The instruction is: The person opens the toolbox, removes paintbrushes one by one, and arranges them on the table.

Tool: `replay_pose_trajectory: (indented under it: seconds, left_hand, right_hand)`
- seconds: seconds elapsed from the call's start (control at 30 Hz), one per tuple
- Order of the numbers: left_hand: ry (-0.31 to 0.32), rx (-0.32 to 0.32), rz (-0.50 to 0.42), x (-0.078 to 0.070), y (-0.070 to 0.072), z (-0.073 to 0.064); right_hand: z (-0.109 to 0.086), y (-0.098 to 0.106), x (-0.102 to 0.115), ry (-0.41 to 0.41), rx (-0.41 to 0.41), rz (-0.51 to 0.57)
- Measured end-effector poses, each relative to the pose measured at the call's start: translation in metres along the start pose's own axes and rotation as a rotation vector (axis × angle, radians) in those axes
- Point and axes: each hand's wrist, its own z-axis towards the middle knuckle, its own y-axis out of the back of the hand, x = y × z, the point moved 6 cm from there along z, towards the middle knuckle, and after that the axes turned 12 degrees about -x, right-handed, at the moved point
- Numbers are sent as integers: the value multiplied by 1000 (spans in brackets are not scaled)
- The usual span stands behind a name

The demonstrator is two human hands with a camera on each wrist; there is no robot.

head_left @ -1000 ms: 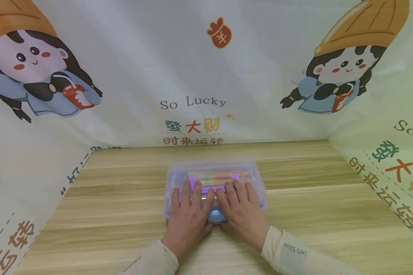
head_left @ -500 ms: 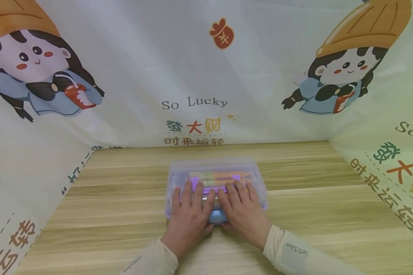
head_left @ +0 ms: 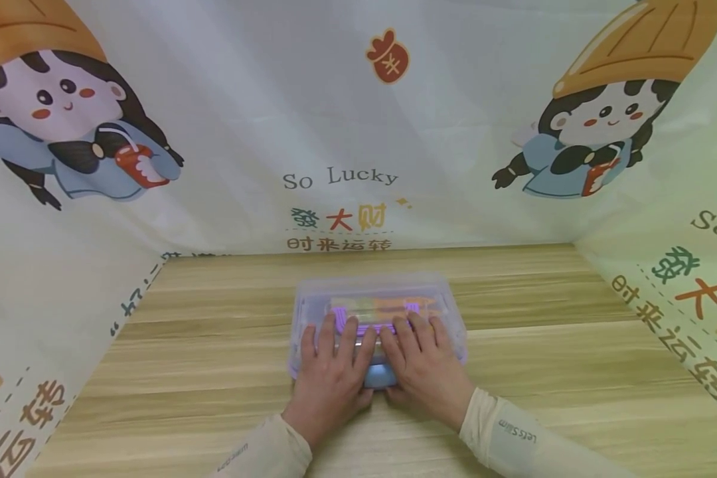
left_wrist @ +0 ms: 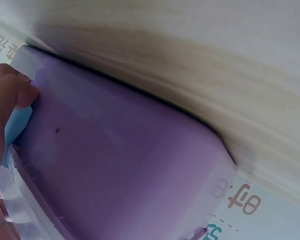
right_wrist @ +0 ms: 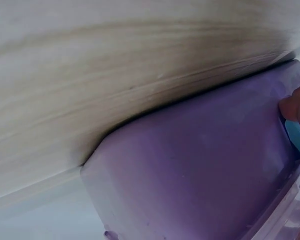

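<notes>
A plastic storage box with a translucent lid stands on the table in the head view. Its purple front wall fills much of the left wrist view. A light-blue latch sits at the middle of its front. My left hand grips the front left part, fingers spread over the lid and thumb down beside the latch. Mirroring it, my right hand grips the front right part, its thumb at the latch's other side. Orange and green shapes show through the lid behind bright purple parts.
The box rests on a wood-grain table. Pale printed sheeting with cartoon figures and lettering rises behind the table and along both sides.
The view has shifted very slightly. Both hands keep the same hold on the box, and the lid remains down.
</notes>
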Motion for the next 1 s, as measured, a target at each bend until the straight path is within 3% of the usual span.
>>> replay_pose_trajectory:
  seconds: [0.53,1.0]
  left_hand:
    - [-12,-13,19,0,1,1]
    - [15,10,-16,0,2,1]
  right_hand:
    - [0,0,-1,-8,-4,18]
    - [0,2,-1,-5,4,34]
